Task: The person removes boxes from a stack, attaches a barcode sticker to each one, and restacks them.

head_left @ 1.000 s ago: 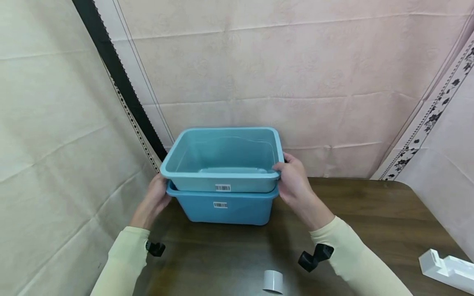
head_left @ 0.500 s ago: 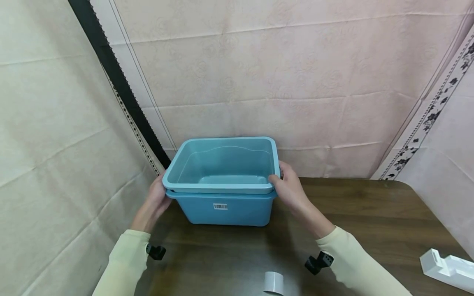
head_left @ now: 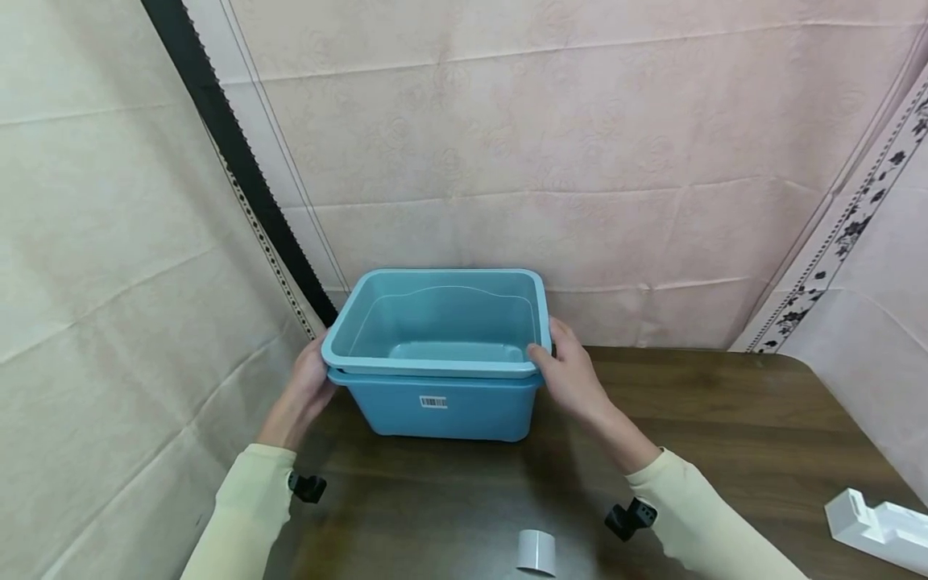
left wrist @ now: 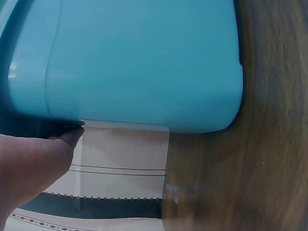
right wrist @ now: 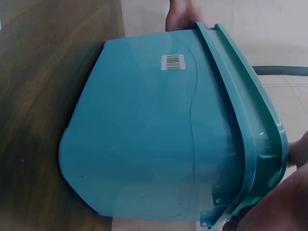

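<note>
Two blue rectangular plastic bins are nested on the wooden table. The lighter upper bin (head_left: 435, 368) sits down inside the lower bin (head_left: 471, 411), their rims close together, and the upper one looks empty. My left hand (head_left: 308, 385) grips the upper bin at its left end, fingers tucked at the rim and partly hidden; in the left wrist view that hand (left wrist: 33, 166) is right under the rim. My right hand (head_left: 569, 370) holds the right end, thumb over the upper rim and fingers outside. A barcode label (right wrist: 173, 62) is on the lower bin's wall.
A short white cylinder (head_left: 536, 552) stands near the front of the wooden table (head_left: 696, 427). At the right edge lies a white notched block (head_left: 877, 528). Pale cloth hangs behind (head_left: 580, 145) and on the left (head_left: 130, 282), close beside the left arm.
The upper bin has gone down into the lower one, and its barcode label is now hidden. Both hands keep hold of it; the right hand has moved slightly down with it.
</note>
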A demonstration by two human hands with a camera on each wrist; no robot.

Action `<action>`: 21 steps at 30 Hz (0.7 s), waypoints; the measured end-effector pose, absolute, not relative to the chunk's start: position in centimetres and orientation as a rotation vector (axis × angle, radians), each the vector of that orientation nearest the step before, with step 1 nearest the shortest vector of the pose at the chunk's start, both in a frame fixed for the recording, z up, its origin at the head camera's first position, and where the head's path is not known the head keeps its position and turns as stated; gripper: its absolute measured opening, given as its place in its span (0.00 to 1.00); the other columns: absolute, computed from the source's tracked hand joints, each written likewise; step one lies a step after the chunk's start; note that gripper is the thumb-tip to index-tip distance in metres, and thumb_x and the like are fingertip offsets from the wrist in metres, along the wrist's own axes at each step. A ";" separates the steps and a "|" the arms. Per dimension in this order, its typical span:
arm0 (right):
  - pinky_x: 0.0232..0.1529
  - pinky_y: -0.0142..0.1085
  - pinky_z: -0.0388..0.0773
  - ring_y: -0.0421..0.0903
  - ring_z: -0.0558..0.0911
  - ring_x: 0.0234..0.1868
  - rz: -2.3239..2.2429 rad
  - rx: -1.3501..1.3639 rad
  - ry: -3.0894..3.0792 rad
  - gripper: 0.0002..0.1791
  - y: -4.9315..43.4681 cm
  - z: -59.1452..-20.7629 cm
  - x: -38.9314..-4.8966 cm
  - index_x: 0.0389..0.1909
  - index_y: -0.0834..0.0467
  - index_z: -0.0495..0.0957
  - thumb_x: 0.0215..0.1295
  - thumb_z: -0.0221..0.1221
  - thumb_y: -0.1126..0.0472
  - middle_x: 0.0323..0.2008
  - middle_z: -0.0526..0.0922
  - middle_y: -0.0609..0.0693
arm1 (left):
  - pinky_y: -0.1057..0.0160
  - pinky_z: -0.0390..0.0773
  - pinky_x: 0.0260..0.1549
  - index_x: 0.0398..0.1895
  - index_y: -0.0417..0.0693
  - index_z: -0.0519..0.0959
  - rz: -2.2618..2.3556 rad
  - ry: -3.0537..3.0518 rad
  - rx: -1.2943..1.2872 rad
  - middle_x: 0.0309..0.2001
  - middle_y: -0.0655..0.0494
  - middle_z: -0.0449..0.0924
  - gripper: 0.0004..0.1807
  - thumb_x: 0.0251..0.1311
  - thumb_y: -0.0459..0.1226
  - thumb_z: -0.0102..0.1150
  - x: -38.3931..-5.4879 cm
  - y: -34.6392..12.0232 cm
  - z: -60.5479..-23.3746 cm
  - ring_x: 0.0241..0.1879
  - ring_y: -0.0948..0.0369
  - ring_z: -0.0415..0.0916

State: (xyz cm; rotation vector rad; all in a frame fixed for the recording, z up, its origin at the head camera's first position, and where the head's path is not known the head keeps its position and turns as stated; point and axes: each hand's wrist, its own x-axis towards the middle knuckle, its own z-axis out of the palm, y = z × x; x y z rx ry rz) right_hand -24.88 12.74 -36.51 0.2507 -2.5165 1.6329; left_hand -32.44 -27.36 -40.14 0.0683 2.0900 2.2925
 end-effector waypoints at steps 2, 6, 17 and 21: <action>0.74 0.64 0.69 0.61 0.66 0.77 1.666 0.241 -2.521 0.34 13.0 -36.5 -24.9 0.83 0.54 0.57 0.82 0.51 0.51 0.81 0.59 0.58 | 0.68 0.78 0.51 0.74 0.46 0.68 2.280 2.110 0.054 0.51 0.60 0.79 0.24 0.86 0.45 0.35 -32.6 -27.2 -40.1 0.56 0.63 0.75; 0.78 0.68 0.60 0.61 0.57 0.83 1.650 0.154 -2.593 0.44 14.1 -36.4 -24.6 0.86 0.50 0.48 0.80 0.52 0.37 0.85 0.53 0.57 | 0.67 0.78 0.59 0.80 0.49 0.64 2.290 2.174 -0.036 0.66 0.54 0.77 0.27 0.87 0.47 0.33 -32.6 -26.8 -39.6 0.65 0.61 0.74; 0.74 0.75 0.58 0.64 0.53 0.85 1.220 0.183 -2.654 0.47 17.7 -38.2 -21.2 0.86 0.45 0.49 0.75 0.56 0.32 0.86 0.50 0.55 | 0.55 0.59 0.82 0.83 0.58 0.61 2.319 2.886 0.056 0.81 0.59 0.65 0.30 0.86 0.55 0.27 -27.1 -24.8 -36.2 0.82 0.58 0.61; 0.72 0.75 0.60 0.64 0.54 0.85 1.118 0.219 -2.675 0.50 18.6 -39.4 -19.3 0.86 0.40 0.48 0.72 0.61 0.32 0.86 0.51 0.54 | 0.69 0.66 0.75 0.81 0.54 0.65 2.122 3.325 0.587 0.78 0.57 0.70 0.26 0.85 0.45 0.40 -24.1 -22.3 -35.2 0.78 0.57 0.67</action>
